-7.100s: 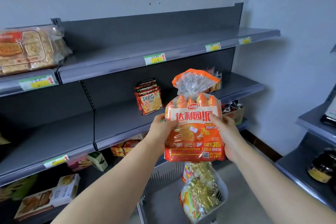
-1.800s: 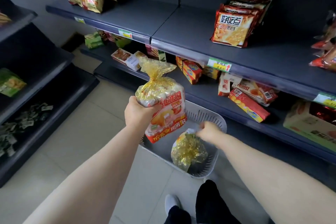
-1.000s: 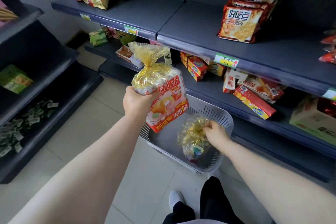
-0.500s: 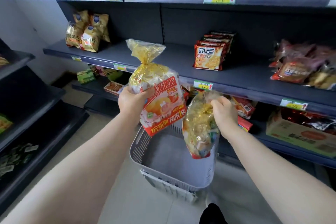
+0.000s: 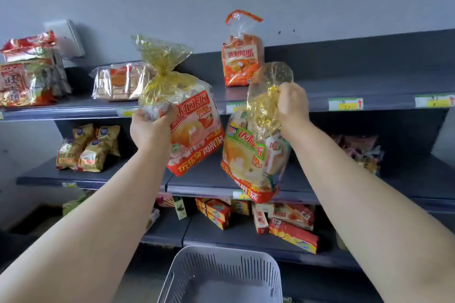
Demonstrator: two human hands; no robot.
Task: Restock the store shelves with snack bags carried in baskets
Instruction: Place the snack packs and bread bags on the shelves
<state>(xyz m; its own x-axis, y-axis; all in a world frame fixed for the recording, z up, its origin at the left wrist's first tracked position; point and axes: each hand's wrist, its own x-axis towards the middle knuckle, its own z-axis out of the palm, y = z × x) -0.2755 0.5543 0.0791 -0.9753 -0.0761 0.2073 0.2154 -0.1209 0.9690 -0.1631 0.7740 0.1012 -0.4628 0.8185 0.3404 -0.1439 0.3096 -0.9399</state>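
Left grip (image 5: 150, 128) was curled round the upper body of a red snack bag (image 5: 194, 135), just under its tied gold neck; the bag was tilted. Right grip (image 5: 291, 103) was pinched tight on the bunched gold neck of a green-and-orange snack bag (image 5: 251, 162), which hung below it. Both bags were in the air before the front edge of the top shelf (image 5: 369, 86), close together; contact between them could not be told. An orange bag (image 5: 241, 64) stood upright on that shelf, with open shelf to its right. A clear cracker pack (image 5: 120, 81) lay to its left, partly hidden by the red bag. The gray basket (image 5: 221, 275) below was cut off by the frame. Goods at the far right of the middle shelf (image 5: 418, 179) were too blurred to read.
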